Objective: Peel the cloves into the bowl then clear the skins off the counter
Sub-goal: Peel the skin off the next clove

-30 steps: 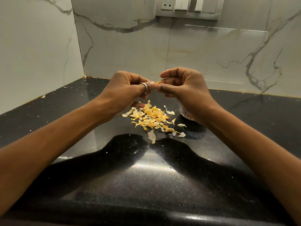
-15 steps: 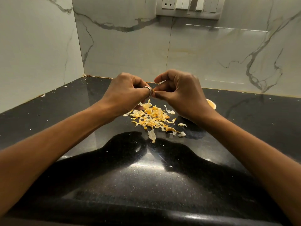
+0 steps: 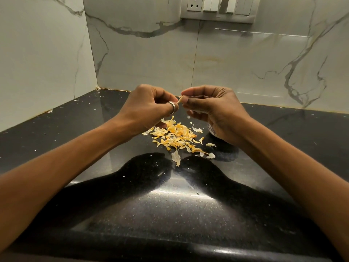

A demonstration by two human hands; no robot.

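Both hands are raised above the black counter [image 3: 170, 205], fingertips meeting. My left hand [image 3: 151, 108], with a silver ring on the thumb, and my right hand [image 3: 213, 110] pinch a small pale garlic clove [image 3: 180, 100] between them. Below lies a pile of yellow-white skins [image 3: 175, 137], with loose flakes trailing toward me. A small flake [image 3: 188, 117] hangs in the air under my right hand. The patterned bowl [image 3: 211, 129] is almost wholly hidden behind my right hand; only a sliver of its side shows.
Marble walls meet in a corner at the back left. A switch and socket panel [image 3: 217, 8] sits high on the back wall. Tiny skin bits dot the counter [image 3: 50, 111] near the left wall. The counter's rounded front edge [image 3: 170, 250] runs along the bottom.
My hands have stayed together over the pile, with the fingers shifting on the clove. My right hand now covers the bowl's orange rim that showed half a second ago. A flake has come loose.
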